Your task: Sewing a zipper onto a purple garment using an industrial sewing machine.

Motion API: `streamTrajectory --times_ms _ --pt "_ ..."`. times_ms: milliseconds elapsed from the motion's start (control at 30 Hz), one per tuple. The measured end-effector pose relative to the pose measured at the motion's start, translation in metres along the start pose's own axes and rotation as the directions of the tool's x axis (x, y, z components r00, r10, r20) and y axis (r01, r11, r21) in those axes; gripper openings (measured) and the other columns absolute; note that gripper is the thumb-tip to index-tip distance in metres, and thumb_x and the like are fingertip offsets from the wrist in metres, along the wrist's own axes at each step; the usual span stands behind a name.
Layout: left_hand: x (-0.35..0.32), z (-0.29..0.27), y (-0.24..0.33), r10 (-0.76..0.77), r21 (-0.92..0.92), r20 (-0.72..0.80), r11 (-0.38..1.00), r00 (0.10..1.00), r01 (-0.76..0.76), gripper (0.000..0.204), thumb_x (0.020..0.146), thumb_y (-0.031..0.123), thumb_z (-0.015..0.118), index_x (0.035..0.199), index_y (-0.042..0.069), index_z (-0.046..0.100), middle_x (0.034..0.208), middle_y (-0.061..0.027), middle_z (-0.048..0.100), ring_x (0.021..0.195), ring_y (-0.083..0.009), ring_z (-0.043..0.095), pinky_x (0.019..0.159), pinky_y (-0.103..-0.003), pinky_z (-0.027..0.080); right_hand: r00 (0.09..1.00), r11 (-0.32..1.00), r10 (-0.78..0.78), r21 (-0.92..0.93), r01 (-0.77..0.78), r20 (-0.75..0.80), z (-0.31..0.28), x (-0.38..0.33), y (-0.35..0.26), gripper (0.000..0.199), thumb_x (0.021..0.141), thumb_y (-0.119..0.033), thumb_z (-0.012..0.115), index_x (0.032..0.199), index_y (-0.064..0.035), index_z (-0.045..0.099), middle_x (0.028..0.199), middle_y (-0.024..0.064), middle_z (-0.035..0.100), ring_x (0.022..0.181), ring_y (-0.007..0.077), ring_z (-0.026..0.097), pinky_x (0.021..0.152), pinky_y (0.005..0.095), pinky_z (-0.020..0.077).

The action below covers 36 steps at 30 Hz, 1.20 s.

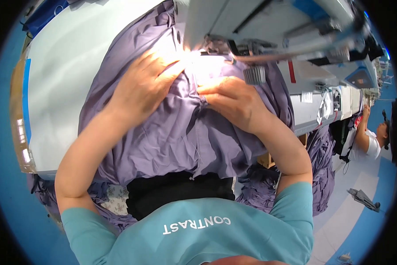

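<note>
A large piece of purple cloth lies gathered in folds over the sewing table and hangs down toward my lap. My left hand rests on it left of the needle area, fingers stretched out and thumb apart, pressing the cloth down. Glare from the lamp washes out its fingertips. Close to the seam, my right hand has its fingers curled and closed on a fold of the cloth. Just beyond both hands stands the sewing machine, its needle and presser foot lost in the bright light. A loose thread hangs down the cloth's front.
A white tabletop with a taped edge extends left. The machine's knurled metal knob hangs close to my right hand. More purple cloth is heaped below at right. Another person sits farther right, and a grey folded item lies on the floor.
</note>
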<state>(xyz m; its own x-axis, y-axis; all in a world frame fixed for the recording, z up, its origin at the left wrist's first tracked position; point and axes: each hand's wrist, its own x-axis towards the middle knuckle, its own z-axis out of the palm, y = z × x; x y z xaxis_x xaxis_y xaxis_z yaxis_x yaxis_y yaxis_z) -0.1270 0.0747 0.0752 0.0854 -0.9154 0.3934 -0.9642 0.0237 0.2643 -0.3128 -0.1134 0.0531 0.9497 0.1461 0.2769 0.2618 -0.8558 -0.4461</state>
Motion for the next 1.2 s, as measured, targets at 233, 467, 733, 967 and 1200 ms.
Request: streamTrajectory --times_ms 233,467,733,967,1200 --pt "-0.051 -0.023 0.106 -0.310 -0.104 0.539 0.899 0.783 0.427 0.087 0.084 0.029 0.070 0.152 0.000 0.024 0.159 -0.0215 0.020 0.148 -0.0396 0.016 0.118 -0.054 0.016 0.967 0.974 0.213 0.043 -0.221 0.141 -0.026 -0.004 -0.103 0.095 0.072 -0.032 0.079 0.149 -0.0022 0.032 0.152 0.0214 0.034 0.143 0.0395 0.029 0.115 0.0513 0.0256" --pt "-0.090 -0.020 0.016 -0.120 0.052 0.273 0.993 0.955 0.110 0.094 0.079 0.051 0.069 0.152 0.007 0.029 0.158 -0.0140 0.028 0.147 -0.0344 0.023 0.120 -0.048 0.017 0.902 0.933 0.284 -0.312 -0.181 0.325 -0.037 -0.053 -0.047 0.112 0.064 -0.046 0.082 0.154 -0.0117 0.025 0.157 0.0162 0.028 0.146 0.0340 0.025 0.119 0.0539 0.0165" --pt "-0.140 -0.007 0.130 0.212 -0.218 0.233 0.963 0.949 -0.162 0.029 0.084 0.011 0.064 0.111 0.004 0.068 0.128 -0.0120 0.062 0.119 -0.0237 0.061 0.101 -0.038 0.049 0.956 0.977 0.213 -0.029 -0.212 0.201 -0.008 -0.114 -0.076 0.094 0.077 -0.060 0.067 0.151 -0.0117 0.034 0.158 0.0130 0.027 0.148 0.0346 0.020 0.119 0.0554 0.0122" --pt "-0.076 0.088 0.180 -0.420 -0.603 0.650 0.222 0.633 0.766 0.054 0.090 0.038 0.065 0.120 -0.006 0.055 0.101 -0.0207 0.066 0.090 -0.0293 0.063 0.083 -0.038 0.048 0.981 0.978 0.193 0.078 -0.192 -0.001 -0.016 -0.090 -0.085 0.086 0.083 -0.056 0.065 0.149 -0.0081 0.037 0.153 0.0138 0.035 0.145 0.0374 0.027 0.116 0.0574 0.0205" --pt "-0.112 0.092 0.216 -0.420 -0.778 0.606 -0.135 0.675 0.614 0.020 0.094 0.016 0.062 0.098 -0.004 0.064 0.077 -0.0147 0.068 0.061 -0.0123 0.056 0.060 -0.031 0.047 0.951 0.956 0.293 0.046 -0.290 -0.102 -0.013 -0.094 -0.081 0.030 0.081 -0.019 0.076 0.104 -0.0066 0.061 0.134 0.0104 0.054 0.140 0.0362 0.038 0.113 0.0562 0.0274"
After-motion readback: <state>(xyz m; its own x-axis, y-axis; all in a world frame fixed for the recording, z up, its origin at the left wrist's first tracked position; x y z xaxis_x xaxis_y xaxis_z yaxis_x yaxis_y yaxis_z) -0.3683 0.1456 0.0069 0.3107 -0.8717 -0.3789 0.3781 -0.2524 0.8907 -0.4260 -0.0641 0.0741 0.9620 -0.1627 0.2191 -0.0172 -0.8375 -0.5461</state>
